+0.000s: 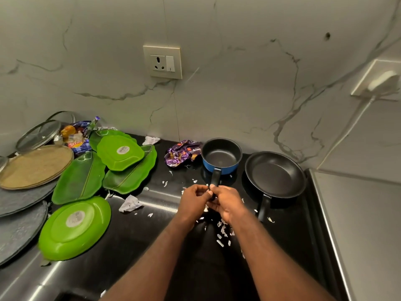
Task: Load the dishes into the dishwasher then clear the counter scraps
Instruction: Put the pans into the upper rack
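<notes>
Judging the blue saucepan (221, 156): its handle (216, 178) runs straight toward me; my right hand (227, 203) pinches its tip, left hand (193, 200) curled alongside, hold unclear.

Found on counter (138, 246): saucepan (221, 156) central, frying pan (275, 174) just beside at 3 o'clock, wrapper (181, 155) at 9 o'clock, plates (120, 152) farther out at 9 o'clock.
</notes>
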